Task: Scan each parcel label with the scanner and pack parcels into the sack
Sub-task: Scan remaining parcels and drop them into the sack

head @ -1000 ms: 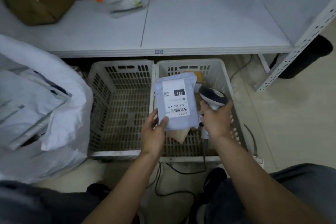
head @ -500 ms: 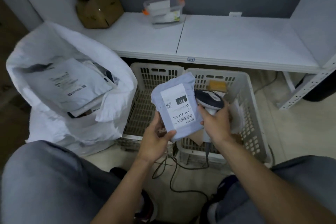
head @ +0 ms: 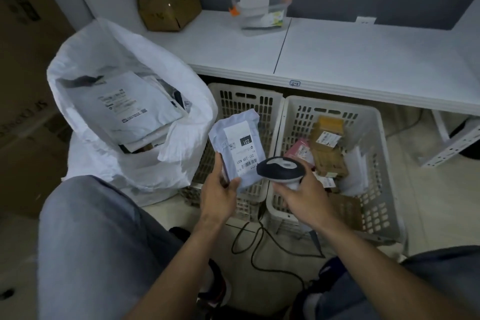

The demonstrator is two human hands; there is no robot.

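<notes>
Lilac parcel in left grip

Left hand and right hand both curled, gripping (side by side).

Left hand holds labelled parcel | right hand grips scanner beside it | open sack at left, holding parcels | right basket holds boxes

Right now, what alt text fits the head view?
The left hand holds a labelled parcel while the right hand grips a scanner beside it, over a basket. A white sack with packed parcels stands to the left.
</notes>
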